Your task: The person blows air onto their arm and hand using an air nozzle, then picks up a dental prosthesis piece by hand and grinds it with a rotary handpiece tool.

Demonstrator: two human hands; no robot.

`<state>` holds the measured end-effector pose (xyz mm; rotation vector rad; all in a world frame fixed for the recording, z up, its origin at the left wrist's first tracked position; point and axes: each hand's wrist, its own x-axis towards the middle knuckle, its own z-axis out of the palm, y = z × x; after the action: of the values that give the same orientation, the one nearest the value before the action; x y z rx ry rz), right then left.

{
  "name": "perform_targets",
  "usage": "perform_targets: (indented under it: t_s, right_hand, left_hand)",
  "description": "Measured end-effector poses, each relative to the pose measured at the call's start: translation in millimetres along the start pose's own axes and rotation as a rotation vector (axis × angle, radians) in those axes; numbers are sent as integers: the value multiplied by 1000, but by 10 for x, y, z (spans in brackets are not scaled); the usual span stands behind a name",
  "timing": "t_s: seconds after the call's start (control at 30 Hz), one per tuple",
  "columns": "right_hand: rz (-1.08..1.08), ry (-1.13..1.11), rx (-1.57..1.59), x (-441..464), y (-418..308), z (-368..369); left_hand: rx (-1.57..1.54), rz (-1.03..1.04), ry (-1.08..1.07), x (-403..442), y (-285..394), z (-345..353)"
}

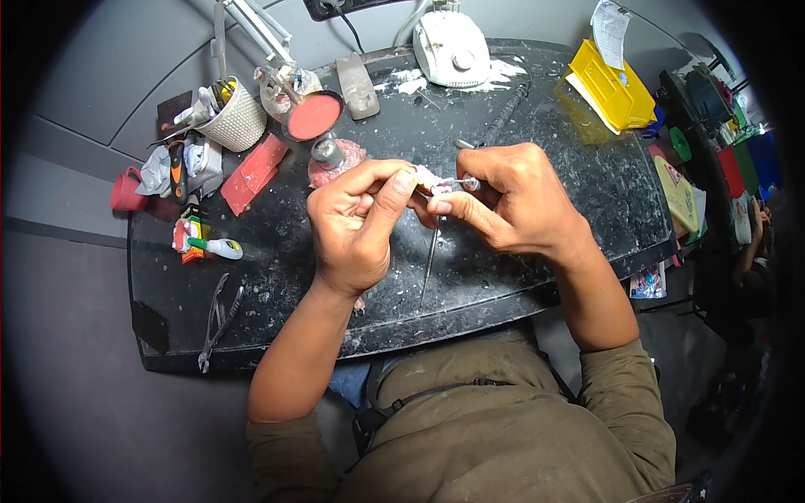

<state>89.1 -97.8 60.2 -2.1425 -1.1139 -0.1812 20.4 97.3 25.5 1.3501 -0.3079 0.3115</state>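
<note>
Holding: left hand [359,222] and right hand [527,201], both pinching a pink-white piece [429,181].
Bench [281,277]: pliers [219,325] near the front edge.

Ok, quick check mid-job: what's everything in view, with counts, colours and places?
Worktable: one, black, beneath the hands
Basket: one, cream, far left
Cup: one, pinkish red, left edge
Glue bottle: one, white and green, left
Pliers: one pair, silver, near left
Sheets: several, pink, beside basket
Round dish: one, pink inside, far left-centre
Block: one, grey, far centre
Machine: one, white, far centre
Bin: one, yellow, far right
Small workpiece: one, pink-white, between fingers
Right background: clutter, too dark to count
Left hand, right hand: bare, centre
</note>
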Motion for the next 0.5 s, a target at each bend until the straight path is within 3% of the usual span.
perform_targets:
  t_s: [0.5]
  right_hand:
    - [-15, 23, -8, -4, 4, 9]
  left_hand:
    - [-52, -59, 8, 14, 28, 15]
